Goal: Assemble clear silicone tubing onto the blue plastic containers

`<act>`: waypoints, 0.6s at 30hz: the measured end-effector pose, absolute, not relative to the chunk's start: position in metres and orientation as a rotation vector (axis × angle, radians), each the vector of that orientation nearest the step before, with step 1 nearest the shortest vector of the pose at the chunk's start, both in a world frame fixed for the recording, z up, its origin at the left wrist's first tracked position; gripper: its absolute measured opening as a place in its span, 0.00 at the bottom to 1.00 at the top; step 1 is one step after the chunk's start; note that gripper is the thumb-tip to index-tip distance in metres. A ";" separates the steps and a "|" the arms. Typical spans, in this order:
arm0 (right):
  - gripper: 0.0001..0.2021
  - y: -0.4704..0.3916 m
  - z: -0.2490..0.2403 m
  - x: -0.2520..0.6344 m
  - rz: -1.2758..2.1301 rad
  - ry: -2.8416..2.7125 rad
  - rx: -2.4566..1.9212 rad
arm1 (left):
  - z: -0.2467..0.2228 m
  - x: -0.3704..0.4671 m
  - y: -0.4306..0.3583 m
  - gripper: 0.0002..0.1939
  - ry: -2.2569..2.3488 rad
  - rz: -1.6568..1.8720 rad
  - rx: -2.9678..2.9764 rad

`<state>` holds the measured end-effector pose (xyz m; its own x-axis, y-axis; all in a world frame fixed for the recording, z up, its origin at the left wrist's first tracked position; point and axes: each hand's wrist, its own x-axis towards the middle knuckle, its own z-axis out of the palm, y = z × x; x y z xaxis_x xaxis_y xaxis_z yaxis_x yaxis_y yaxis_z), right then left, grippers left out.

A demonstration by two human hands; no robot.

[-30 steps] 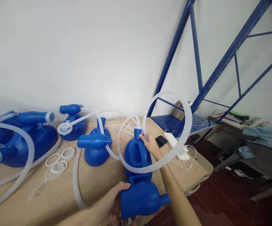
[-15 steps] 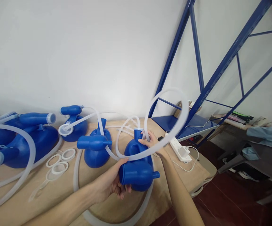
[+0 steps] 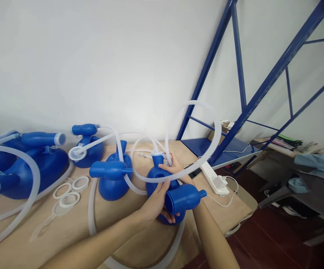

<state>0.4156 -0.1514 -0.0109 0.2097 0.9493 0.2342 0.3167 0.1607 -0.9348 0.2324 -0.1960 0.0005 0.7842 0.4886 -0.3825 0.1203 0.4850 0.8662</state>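
My left hand (image 3: 158, 203) is closed around a blue plastic urinal cup (image 3: 183, 198), its wide mouth facing left and its narrow spout pointing right. Behind the cup, a blue urinal bottle (image 3: 153, 173) stands on the table with a white cap on its neck. My right hand (image 3: 176, 164) is at that neck, thumb against it and fingers closed around a translucent hose (image 3: 216, 134). The hose loops up and around in front of the bottle. Its lower end is hidden in my right hand.
More blue urinal bottles (image 3: 115, 181) with hoses stand to the left. White rings (image 3: 69, 200) lie on the covered table (image 3: 75, 231). A power strip (image 3: 214, 177) and a dark phone (image 3: 193, 171) lie to the right, beside a blue metal rack (image 3: 209, 67).
My left hand has moved the cup to the right and slightly up, tilting its spout upward. The bottle, my right hand and the hose loop have shifted slightly left.
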 end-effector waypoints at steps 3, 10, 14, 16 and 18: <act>0.33 -0.150 -0.010 0.420 0.699 -1.375 -1.404 | -0.010 0.234 -0.193 0.39 0.723 0.412 1.298; 0.37 -0.138 -0.014 0.427 0.755 -1.426 -1.280 | -0.024 0.216 -0.169 0.17 0.808 0.853 2.010; 0.36 -0.135 -0.016 0.430 0.836 -1.396 -1.250 | -0.021 0.226 -0.152 0.20 0.819 1.151 2.192; 0.36 -0.134 -0.017 0.431 0.867 -1.393 -1.232 | -0.018 0.235 -0.136 0.23 0.882 1.249 2.293; 0.35 -0.134 -0.019 0.432 0.892 -1.364 -1.240 | -0.014 0.244 -0.116 0.25 0.944 1.235 2.359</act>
<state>0.4316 -0.1339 -0.0190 0.0753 0.9756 0.2064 0.2018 0.1878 -0.9612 0.2440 -0.1155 -0.0144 0.4096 0.6800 0.6081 0.4080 -0.7327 0.5447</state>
